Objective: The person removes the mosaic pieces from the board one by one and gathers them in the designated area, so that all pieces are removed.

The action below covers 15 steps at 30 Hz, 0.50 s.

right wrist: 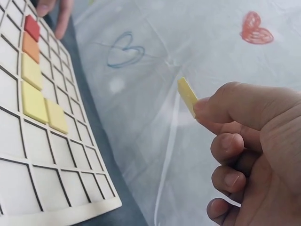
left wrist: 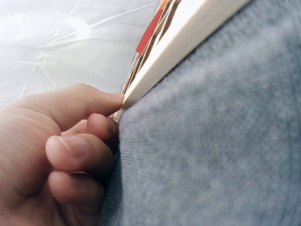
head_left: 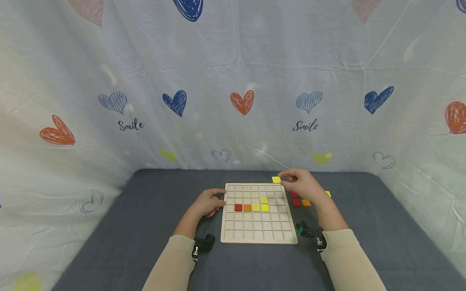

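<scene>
A pale wooden grid board (head_left: 242, 237) lies on the dark cloth. Along one row sit a red tile (head_left: 238, 207), an orange tile (head_left: 247, 207) and two yellow tiles, with another yellow tile (head_left: 263, 200) just beyond the row's right end. My right hand (head_left: 300, 184) pinches a yellow tile (right wrist: 188, 97) between thumb and index finger, above the board's far right corner. My left hand (head_left: 207, 203) touches the board's left edge with extended thumb and index finger; its other fingers curl loosely in the left wrist view.
Right of the board, beside my right forearm, lie red tiles (head_left: 296, 202), an orange tile (head_left: 306, 203) and a partly hidden yellow tile (head_left: 328, 193). A pale curtain (head_left: 211, 133) printed with hearts hangs behind the table (head_left: 145, 226).
</scene>
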### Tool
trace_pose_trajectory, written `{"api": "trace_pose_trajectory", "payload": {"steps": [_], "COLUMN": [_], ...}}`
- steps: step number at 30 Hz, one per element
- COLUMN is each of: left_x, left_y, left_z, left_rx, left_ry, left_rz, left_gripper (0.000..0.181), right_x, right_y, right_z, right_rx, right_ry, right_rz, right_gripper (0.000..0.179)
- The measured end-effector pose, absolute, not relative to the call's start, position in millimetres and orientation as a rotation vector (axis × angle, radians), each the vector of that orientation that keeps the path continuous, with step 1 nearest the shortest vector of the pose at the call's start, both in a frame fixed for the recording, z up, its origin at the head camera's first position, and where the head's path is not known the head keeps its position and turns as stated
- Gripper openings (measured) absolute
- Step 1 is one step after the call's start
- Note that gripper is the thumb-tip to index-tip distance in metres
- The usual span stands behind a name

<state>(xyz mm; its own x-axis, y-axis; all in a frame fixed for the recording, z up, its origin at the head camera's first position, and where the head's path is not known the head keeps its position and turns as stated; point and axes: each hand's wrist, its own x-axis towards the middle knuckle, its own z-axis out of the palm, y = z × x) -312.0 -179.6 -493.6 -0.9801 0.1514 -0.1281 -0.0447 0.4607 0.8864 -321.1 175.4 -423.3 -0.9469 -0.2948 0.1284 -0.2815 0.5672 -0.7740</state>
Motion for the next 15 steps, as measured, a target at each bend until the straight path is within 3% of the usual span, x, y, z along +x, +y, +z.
{"api": "trace_pose_trajectory", "payload": {"steps": [15], "left_x": [-312.0], "left_y": [-178.4], "left_z": [-493.2], "left_rx": [0.082], "left_ry": [2.52], "left_rz": [1.533], "left_gripper": [0.051], "right_x": [-318.8], "right_y": [218.4], "right_z": [-412.9], "right_rx": [-0.444], "right_ry": [2.822], "right_rz": [-1.306], "right_gripper": [0.039]}}
